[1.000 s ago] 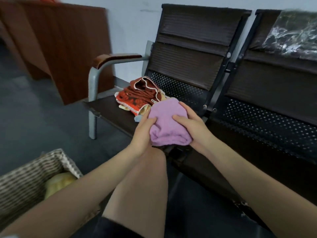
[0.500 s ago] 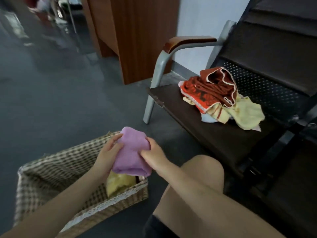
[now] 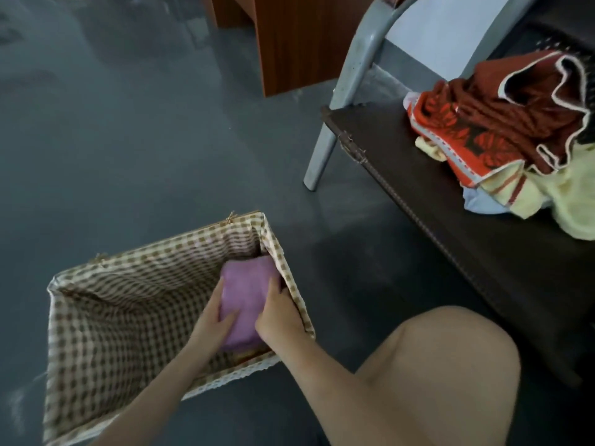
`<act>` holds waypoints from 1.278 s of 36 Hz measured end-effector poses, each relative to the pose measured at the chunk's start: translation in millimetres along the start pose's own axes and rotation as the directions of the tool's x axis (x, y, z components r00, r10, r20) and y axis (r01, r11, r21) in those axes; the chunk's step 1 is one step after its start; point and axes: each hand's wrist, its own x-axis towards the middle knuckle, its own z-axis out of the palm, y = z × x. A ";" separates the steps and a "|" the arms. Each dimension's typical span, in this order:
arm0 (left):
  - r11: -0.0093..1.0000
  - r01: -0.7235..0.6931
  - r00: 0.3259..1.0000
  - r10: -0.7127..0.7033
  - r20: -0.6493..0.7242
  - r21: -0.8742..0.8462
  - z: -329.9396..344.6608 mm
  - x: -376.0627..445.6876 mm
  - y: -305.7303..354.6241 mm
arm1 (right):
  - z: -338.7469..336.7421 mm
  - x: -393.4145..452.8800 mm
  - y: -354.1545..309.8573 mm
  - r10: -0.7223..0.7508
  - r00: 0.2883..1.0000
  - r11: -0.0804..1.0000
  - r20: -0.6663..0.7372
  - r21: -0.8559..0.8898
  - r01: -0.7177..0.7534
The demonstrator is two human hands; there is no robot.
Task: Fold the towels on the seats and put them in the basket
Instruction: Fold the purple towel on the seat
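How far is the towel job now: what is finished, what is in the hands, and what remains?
Done: the purple towel is folded and already inside the checked basket, in its right corner. In hand: the left hand and right hand both hold it, placing it. Left: a pile of unfolded towels, red, brown, yellow and pale blue, waits on the seat.

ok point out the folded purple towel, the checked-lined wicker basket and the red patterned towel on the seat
folded purple towel (image 3: 247, 294): head view, middle of its top face
checked-lined wicker basket (image 3: 154, 252): head view, far lined wall
red patterned towel (image 3: 463, 136): head view, leaf-print part
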 end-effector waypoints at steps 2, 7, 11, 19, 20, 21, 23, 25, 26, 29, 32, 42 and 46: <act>0.999 -0.003 1.000 0.001 0.028 0.049 6.6 5.4 -3.4 | -2.1 5.7 1.3 0.068 0.996 0.996 0.062 0.056 -0.071; 0.981 -0.051 0.996 0.035 0.086 0.189 4.9 12.9 -6.8 | 1.9 8.6 1.3 0.105 0.991 0.994 0.081 0.021 -0.107; 0.974 -0.048 0.997 0.031 0.078 0.223 5.0 7.6 -7.3 | 1.0 -2.6 3.1 0.027 1.000 0.986 -0.017 -0.163 -0.029; 0.904 -0.214 0.963 0.258 -0.074 0.369 -34.7 -6.8 26.7 | -70.0 -57.5 -1.3 -0.177 0.979 0.984 0.102 0.031 0.175; 0.890 -0.254 0.946 0.311 -0.096 0.379 -37.5 -10.6 40.6 | -83.7 -64.3 1.3 -0.201 0.977 0.979 0.072 0.055 0.197; 0.876 -0.286 0.928 0.354 -0.115 0.389 -38.4 -14.0 54.2 | -97.9 -69.1 4.8 -0.198 0.979 0.977 0.042 0.085 0.194; 0.850 -0.319 0.909 0.399 -0.118 0.420 -37.0 -20.0 82.8 | -129.6 -73.4 13.0 -0.146 0.989 0.976 -0.011 0.159 0.146; 0.817 -0.381 0.889 0.452 -0.072 0.433 -31.1 -23.9 111.0 | -162.8 -72.0 23.5 -0.105 0.992 0.970 -0.075 0.211 0.118; 0.803 -0.422 0.874 0.484 -0.049 0.420 -25.8 -24.6 126.2 | -179.2 -70.8 28.5 -0.089 0.988 0.966 -0.122 0.232 0.116; 0.762 -0.517 0.830 0.558 0.008 0.391 -4.3 -19.7 176.1 | -230.4 -73.1 39.1 -0.031 0.964 0.934 -0.266 0.337 0.123; 0.731 -0.591 0.793 0.605 0.077 0.342 23.6 -11.5 229.6 | -278.8 -79.0 48.8 0.033 0.916 0.918 -0.400 0.376 0.130; 0.815 -0.559 0.827 0.535 0.174 0.150 119.0 56.1 341.5 | -381.9 -69.1 115.2 0.241 0.723 0.938 -0.648 0.348 -0.001; 0.745 -0.657 0.754 0.646 0.122 0.117 151.4 92.4 360.3 | -415.9 -51.8 114.1 0.187 0.672 0.975 -0.717 0.221 -0.035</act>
